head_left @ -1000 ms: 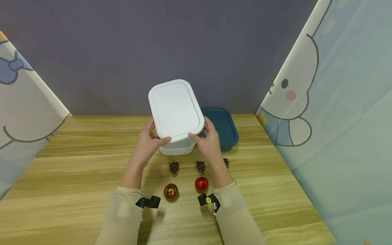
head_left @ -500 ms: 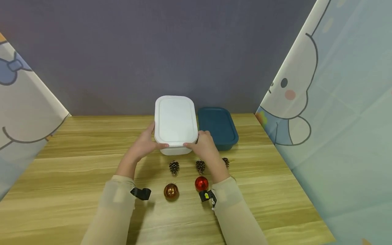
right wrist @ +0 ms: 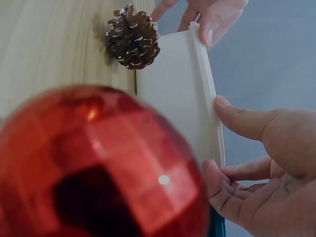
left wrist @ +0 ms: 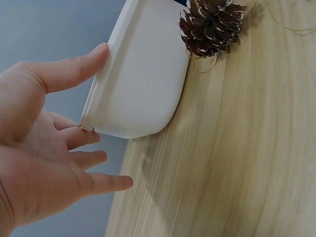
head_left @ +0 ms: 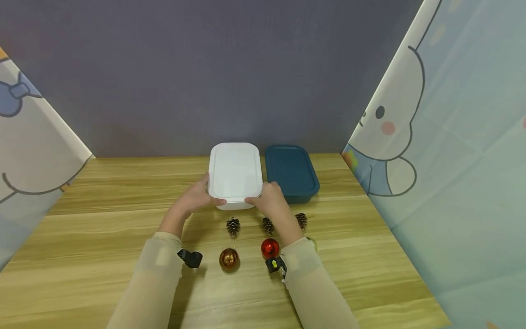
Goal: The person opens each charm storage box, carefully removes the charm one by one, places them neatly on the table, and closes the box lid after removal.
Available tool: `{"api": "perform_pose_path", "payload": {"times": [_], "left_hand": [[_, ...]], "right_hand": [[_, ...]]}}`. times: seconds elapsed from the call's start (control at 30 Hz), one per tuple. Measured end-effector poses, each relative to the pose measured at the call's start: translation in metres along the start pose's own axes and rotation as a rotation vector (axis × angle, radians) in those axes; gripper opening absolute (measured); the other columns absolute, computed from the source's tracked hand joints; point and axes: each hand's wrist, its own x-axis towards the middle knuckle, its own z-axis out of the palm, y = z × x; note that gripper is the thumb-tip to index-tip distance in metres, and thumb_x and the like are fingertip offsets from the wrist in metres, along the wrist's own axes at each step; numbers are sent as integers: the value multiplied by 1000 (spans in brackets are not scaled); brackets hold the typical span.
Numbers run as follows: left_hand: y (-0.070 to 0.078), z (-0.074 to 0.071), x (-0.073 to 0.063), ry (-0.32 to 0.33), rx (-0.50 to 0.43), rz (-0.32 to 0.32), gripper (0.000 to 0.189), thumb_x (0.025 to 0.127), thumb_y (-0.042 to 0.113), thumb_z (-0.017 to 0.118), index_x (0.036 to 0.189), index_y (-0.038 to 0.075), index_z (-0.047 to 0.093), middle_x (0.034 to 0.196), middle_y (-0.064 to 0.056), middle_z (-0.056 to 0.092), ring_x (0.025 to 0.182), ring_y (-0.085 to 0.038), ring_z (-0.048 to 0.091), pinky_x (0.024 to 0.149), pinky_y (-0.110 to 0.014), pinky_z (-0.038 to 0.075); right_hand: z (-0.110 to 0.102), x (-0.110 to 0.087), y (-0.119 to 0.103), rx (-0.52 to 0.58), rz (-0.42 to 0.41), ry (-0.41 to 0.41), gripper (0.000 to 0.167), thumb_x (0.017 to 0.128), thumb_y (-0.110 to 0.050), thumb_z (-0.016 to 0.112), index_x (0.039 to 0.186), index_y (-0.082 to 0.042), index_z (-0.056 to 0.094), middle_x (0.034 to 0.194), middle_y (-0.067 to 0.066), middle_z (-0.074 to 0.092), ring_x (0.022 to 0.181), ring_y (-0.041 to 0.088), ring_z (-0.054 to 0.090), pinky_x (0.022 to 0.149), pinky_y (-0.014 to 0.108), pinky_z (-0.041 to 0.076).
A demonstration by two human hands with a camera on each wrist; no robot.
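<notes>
A white rectangular lid (head_left: 235,171) lies over a white plastic box (left wrist: 145,74) at the back middle of the table. My left hand (head_left: 195,196) is at the lid's near left corner. Its thumb touches the front rim, and its other fingers reach out fairly straight around the corner. At the near right corner my right hand (head_left: 272,201) grips the lid, thumb on the front rim and fingers curled at the side. In the right wrist view a red bauble (right wrist: 103,163) looms close to the camera. Whether the lid is snapped down all round cannot be seen.
A dark blue lidded box (head_left: 291,171) stands just right of the white one. In front are several pinecones, one a pinecone (head_left: 233,227) at the left, plus a brown bauble (head_left: 229,259). A yellowish round thing (head_left: 313,243) is partly hidden by the right sleeve.
Both hands have lowered the lid from a tilted position above the white box onto it, and it has straightened. The left fingers have spread out. The pinecones and baubles have stayed put.
</notes>
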Motion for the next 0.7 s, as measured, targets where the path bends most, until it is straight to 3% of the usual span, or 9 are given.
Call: {"api": "perform_pose_path", "payload": {"times": [0.27,0.43,0.7], "left_hand": [[2,-1,6,-37,-19,-39,104,88,13,84,169,1,19,159,-28,48,144,-47,51,124,-64,38],[2,-3,9,-55,-11,-29,99,87,11,83,167,0,25,156,-29,51,142,-47,53,123,-64,39],[4,-7,9,-65,54,-66,96,90,17,83,165,-4,25,157,-30,50,144,-47,51,124,-63,38]], "right_hand": [[0,5,1,-3,29,-7,62,94,-38,84,132,8,67,137,26,63,130,41,60,108,52,56],[1,5,0,-9,46,-17,62,94,-38,84,133,7,67,139,26,62,131,41,59,109,53,55],[-1,9,-6,-61,75,-60,68,95,-44,81,135,8,66,146,27,57,135,42,59,110,52,55]]}}
